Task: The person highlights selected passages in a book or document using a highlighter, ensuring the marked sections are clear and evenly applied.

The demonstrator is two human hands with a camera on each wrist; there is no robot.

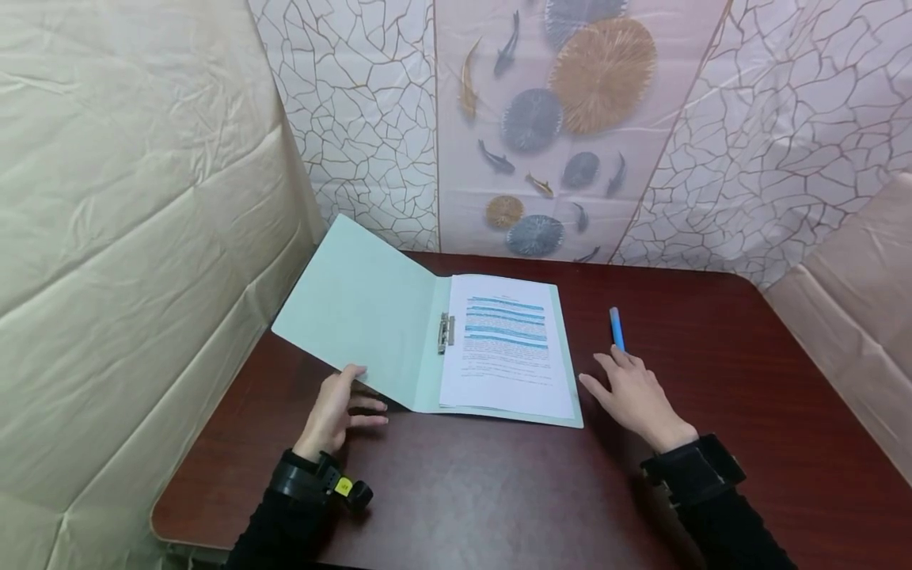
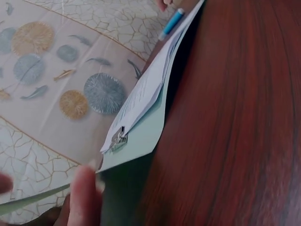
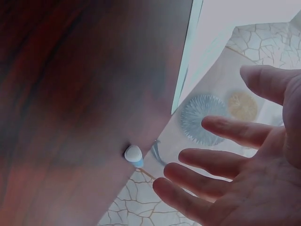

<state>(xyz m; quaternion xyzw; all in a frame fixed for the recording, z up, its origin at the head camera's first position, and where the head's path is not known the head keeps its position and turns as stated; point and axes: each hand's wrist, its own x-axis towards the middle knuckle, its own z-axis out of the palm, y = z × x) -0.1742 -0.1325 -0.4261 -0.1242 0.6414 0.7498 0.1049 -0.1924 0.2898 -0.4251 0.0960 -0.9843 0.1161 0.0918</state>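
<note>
In the head view, a light-green folder (image 1: pixel 370 309) lies open on the tabletop (image 1: pixel 513 491), its left cover tilted up, the lower edge pinched by the left hand (image 1: pixel 333 410). Printed sheets (image 1: pixel 502 388) with blue-highlighted lines lie on the right side, beside a metal clip (image 1: pixel 446 332). The right hand (image 1: pixel 637 400), fingers relaxed and free, is near a blue marker (image 1: pixel 616 328).

The left wrist view shows the thumb and fingers at the raised cover's edge.

In the right wrist view, the spread fingers are apart from the marker.
</note>
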